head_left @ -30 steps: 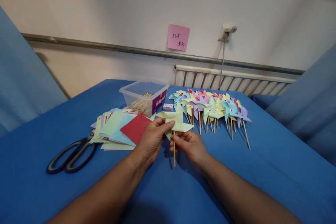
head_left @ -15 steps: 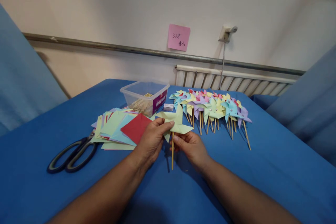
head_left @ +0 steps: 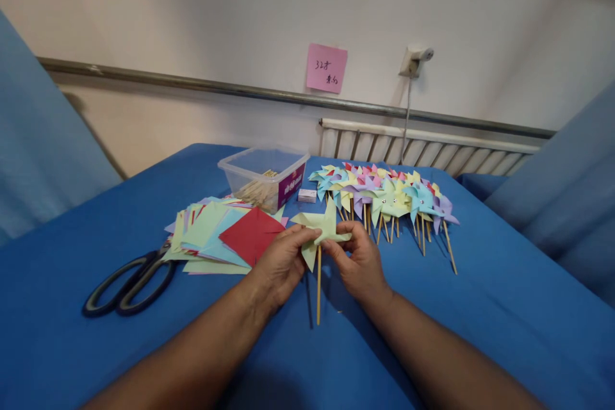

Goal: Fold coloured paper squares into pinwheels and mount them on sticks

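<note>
Both hands gripped one pale-green pinwheel above the table: left hand pinching its centre, right hand behind. Steady support should keep the stick aligned.

We see a pale yellow-green paper pinwheel on a light wooden stick. The finished pinwheels mix yellow, pink, lilac, light blue and red. The paper squares are pastel green and blue, topped by a red sheet. The scissors are black, the tablecloth blue, the wall note pink.
</note>
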Available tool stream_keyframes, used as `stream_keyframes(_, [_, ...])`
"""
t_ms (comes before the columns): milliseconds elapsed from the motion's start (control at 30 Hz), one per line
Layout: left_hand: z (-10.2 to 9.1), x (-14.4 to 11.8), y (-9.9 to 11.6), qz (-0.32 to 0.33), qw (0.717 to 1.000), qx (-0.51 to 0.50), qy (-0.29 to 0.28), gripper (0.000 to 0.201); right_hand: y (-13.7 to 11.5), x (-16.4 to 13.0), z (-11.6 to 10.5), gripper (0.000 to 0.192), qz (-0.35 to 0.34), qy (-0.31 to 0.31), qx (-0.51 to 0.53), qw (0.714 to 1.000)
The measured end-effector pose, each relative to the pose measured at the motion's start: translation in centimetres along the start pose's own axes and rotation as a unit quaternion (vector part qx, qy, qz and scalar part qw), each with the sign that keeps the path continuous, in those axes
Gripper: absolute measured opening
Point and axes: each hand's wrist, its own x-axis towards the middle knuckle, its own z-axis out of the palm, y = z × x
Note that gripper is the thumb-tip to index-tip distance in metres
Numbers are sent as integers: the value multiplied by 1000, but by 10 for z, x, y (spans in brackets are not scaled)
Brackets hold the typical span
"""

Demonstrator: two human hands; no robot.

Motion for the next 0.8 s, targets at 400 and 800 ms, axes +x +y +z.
stream_keyframes(400, [2, -1, 1, 37, 999, 12, 9, 17, -6, -2, -2, 42, -77, 1, -85, 993])
stream_keyframes(800, [2, -1, -6, 26, 999, 22, 6, 19, -5, -3, -2, 44, -131, 33, -160, 978])
